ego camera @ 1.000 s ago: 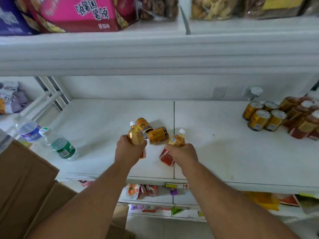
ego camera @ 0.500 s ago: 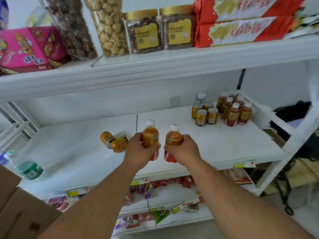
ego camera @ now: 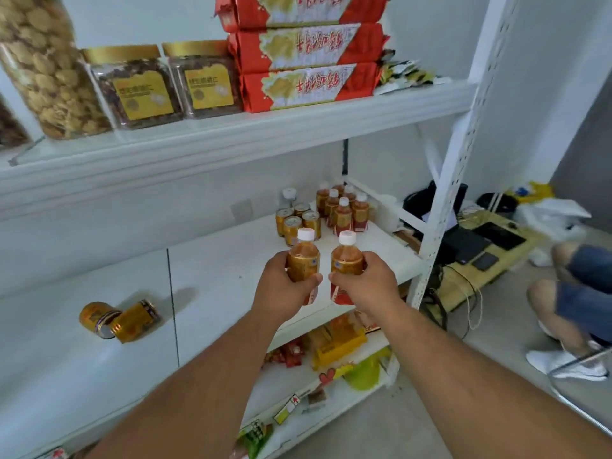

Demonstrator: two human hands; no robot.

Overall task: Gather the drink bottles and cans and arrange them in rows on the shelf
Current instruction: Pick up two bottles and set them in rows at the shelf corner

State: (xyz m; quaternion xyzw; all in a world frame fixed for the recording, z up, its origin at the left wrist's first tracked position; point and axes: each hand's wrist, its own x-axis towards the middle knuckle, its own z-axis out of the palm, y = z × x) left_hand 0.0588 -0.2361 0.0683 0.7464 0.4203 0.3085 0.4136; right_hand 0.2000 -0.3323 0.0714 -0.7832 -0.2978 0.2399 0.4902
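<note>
Amber bottles, one gripped upright in each of the left hand [ego camera: 284, 286] and right hand [ego camera: 364, 283], have been carried from the fallen cans [ego camera: 119, 318] toward the standing rows [ego camera: 331, 210].

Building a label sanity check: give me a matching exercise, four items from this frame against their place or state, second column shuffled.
Items:
1. two loose gold cans
2. group of upright cans
3. square jars with gold lids
4. bottle in left hand

States:
A. on the upper shelf, beside the red packs
B. lying on their sides, on the middle shelf's left part
C. held upright, clear of the shelf
D. standing left of the standing bottles

Pairs: 1-B, 2-D, 3-A, 4-C
</note>
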